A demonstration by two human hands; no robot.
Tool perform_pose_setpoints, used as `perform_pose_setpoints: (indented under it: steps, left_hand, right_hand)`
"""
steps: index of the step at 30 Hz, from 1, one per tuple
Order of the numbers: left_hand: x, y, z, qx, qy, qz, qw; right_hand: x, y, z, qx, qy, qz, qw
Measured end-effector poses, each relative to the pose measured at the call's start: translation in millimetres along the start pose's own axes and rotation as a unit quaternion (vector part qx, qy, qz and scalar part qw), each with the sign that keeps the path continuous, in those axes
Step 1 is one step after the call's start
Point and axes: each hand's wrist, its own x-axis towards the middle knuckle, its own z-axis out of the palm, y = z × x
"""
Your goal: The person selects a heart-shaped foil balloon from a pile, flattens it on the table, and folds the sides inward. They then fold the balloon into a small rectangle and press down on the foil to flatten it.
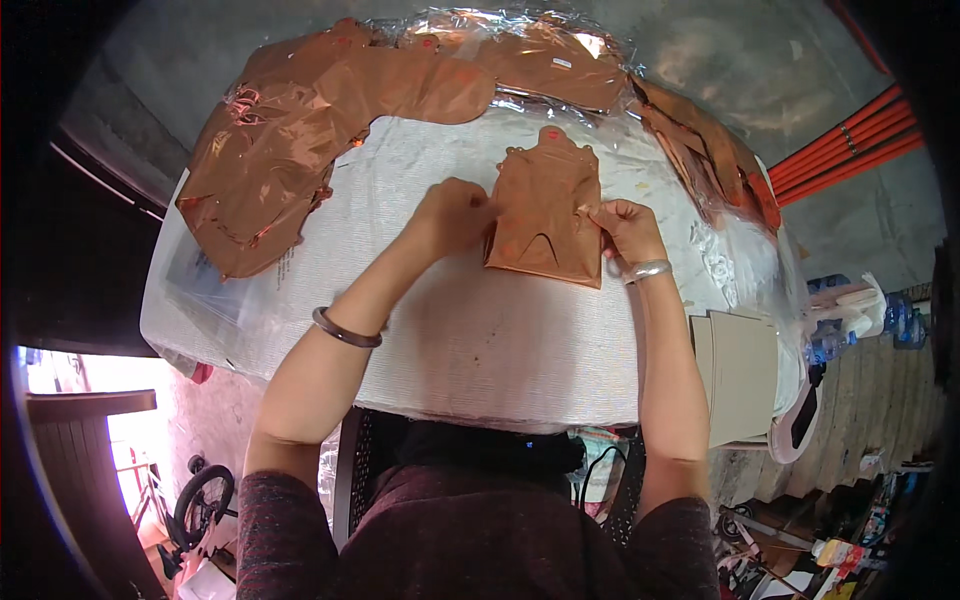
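A brown paper bag [548,205] stands or lies near the middle of the white-covered table; I cannot tell which. It has a rounded tab with a red mark at its top, scalloped upper corners and a curved cut low on its front. My left hand [455,217] is closed, its fingertips at the bag's left edge. At the right edge, my right hand [630,230] pinches the paper between thumb and fingers. A dark bangle circles my left forearm and a silver one my right wrist.
Brown sheets in clear plastic [290,150] lie at the left, with wrapped brown stacks [560,70] at the back and more brown pieces [705,150] at the right. Grey boards [740,370] rest by the right table edge. Orange pipes [850,145] are beyond it.
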Motion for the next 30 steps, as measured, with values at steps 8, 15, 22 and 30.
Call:
perform_pose_setpoints:
  steps: [8, 15, 22, 30]
  left_hand:
    - [2, 5, 9, -0.123, -0.005, -0.043, 0.991]
    - [26, 4, 4, -0.201, -0.060, -0.108, 0.972]
    - [44, 7, 4, -0.162, -0.063, -0.099, 0.980]
    - [34, 15, 10, -0.194, -0.036, -0.100, 0.975]
  right_hand:
    - [-3, 3, -2, 0.030, -0.014, -0.014, 0.999]
    - [0, 4, -6, 0.027, -0.041, 0.005, 0.999]
    - [0, 0, -9, 0.019, -0.059, 0.010, 0.998]
    - [2, 3, -12, 0.049, -0.036, 0.025, 0.998]
